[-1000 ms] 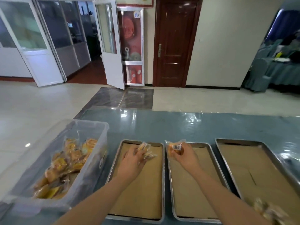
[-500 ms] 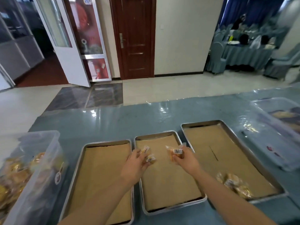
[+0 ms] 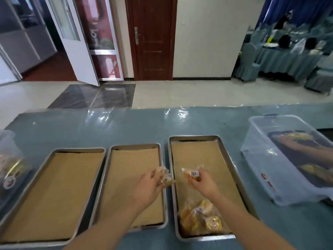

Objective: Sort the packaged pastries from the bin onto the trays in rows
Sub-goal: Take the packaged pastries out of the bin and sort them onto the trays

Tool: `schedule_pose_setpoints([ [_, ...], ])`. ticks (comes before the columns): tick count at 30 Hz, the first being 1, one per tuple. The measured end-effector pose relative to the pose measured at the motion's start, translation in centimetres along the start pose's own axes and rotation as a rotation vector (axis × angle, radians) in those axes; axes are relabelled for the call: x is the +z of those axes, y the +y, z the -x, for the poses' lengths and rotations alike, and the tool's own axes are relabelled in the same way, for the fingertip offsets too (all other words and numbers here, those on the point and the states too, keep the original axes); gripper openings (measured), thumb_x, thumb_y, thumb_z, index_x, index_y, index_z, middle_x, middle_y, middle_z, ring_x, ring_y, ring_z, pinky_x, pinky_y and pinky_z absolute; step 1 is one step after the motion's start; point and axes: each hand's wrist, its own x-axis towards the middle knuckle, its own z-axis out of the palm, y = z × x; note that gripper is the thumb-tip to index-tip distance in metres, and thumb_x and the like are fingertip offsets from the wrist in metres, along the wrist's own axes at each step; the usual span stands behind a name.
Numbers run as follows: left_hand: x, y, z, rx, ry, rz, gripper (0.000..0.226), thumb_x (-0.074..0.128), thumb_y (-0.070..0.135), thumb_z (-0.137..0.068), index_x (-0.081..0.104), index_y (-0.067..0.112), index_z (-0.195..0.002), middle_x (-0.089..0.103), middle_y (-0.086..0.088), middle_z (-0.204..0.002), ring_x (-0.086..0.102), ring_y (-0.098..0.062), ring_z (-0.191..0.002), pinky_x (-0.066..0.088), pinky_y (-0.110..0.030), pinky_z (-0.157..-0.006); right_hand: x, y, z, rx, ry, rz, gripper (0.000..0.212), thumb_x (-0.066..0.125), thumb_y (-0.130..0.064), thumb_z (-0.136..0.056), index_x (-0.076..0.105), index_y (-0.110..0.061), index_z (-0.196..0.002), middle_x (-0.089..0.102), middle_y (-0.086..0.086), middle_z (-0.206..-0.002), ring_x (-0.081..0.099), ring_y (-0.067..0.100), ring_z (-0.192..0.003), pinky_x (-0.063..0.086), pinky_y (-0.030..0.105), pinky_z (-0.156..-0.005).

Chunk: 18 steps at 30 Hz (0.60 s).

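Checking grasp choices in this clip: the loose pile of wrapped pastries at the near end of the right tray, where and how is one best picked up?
Probably from above, pinching the crinkled film of a top pack in the pile of wrapped pastries. They overlap, and the right tray rim blocks a low sideways approach. Both the left hand and right hand already hold packs.

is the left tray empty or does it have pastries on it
Empty: the left tray shows only bare brown liner paper, no packets.
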Motion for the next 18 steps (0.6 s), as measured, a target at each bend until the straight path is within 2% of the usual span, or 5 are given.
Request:
schedule_pose_setpoints([
  [3,2.2,4.0,0.1,0.006,-0.008,0.031,0.05,0.056,0.054,-0.096,0.037,0.049,-0.142,0.044,0.009,-0.14,0.049,-0.012,-0.122,0.049,-0.038,-0.102,-3.2,3.0,-0.1,0.002,-0.03,0.026,0.019,0.071,-0.043,-0.092,0.06,-0.03,-0.101,0.072,-0.007,-0.089,0.07,0.005,-0.079,0.059,0.03,-0.074],
  [6,3.7,6.4,-0.1,0.014,-0.03,0.032,0.05,0.058,0.054,-0.095,0.037,0.052,-0.141,0.041,0.014,-0.138,0.047,-0.01,-0.122,0.049,-0.037,-0.103,-5.3,5.3,0.0,0.03,-0.043,0.044,0.02,0.07,-0.043,-0.093,0.06,-0.029,-0.103,0.073,-0.007,-0.091,0.07,0.005,-0.08,0.059,0.031,-0.074],
  [11,6.3,8.6,-1.5,0.071,-0.108,0.056,0.055,0.058,0.051,-0.096,0.029,0.054,-0.143,0.04,0.011,-0.142,0.048,-0.014,-0.123,0.048,-0.037,-0.104,-6.9,9.4,1.3,0.07,-0.021,0.086,0.02,0.07,-0.043,-0.093,0.058,-0.032,-0.104,0.072,-0.01,-0.086,0.067,0.0,-0.073,0.047,0.016,-0.061],
  [16,9.8,12.0,-2.0,0.117,-0.166,0.041,0.08,0.057,0.048,-0.098,-0.002,0.063,-0.149,0.042,0.006,-0.146,0.052,-0.017,-0.121,0.048,-0.041,-0.104,-9.3,14.1,2.6,0.156,-0.003,0.227,0.022,0.067,-0.053,-0.091,0.06,-0.035,-0.101,0.068,-0.013,-0.08,0.065,0.0,-0.071,0.041,0.014,-0.056],
  [18,11.2,14.2,-2.2,0.107,-0.183,0.056,0.094,0.06,0.047,-0.097,-0.018,0.064,-0.147,0.047,0.006,-0.143,0.055,-0.015,-0.115,0.05,-0.041,-0.101,-10.5,15.8,2.4,0.175,-0.026,0.253,0.023,0.067,-0.05,-0.091,0.059,-0.036,-0.106,0.069,-0.013,-0.085,0.066,0.002,-0.075,0.046,0.017,-0.06],
])
